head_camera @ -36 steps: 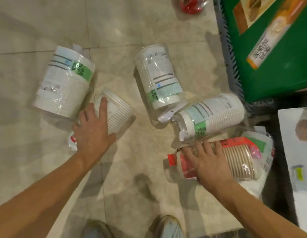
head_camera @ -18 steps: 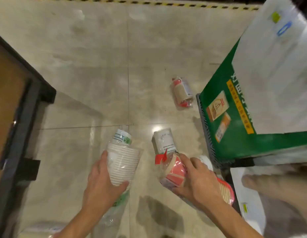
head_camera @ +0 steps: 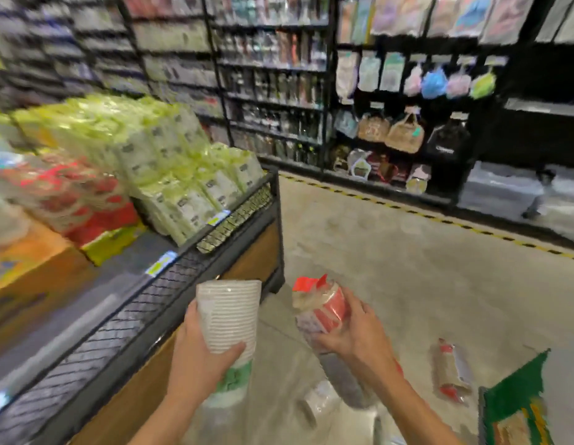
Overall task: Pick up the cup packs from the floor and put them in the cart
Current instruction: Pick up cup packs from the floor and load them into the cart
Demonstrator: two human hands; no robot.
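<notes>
At lower centre, the left hand (head_camera: 199, 358) wraps a ribbed white paper-cup pack (head_camera: 227, 316); the right hand (head_camera: 353, 332) grips a red-labelled plastic-wrapped cup pack (head_camera: 321, 308). Another red-ended cup pack (head_camera: 451, 370) lies on the floor at lower right. The slick, loose wrap could slip through either grasp mid-carry.

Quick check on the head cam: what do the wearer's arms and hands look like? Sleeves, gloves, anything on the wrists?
Both forearms are bare as far as the frame shows, with no sleeve edge in view. The left hand and right hand have no gloves. No watch, band or ring is visible on either wrist or on the fingers, though motion blur softens fine detail.
</notes>
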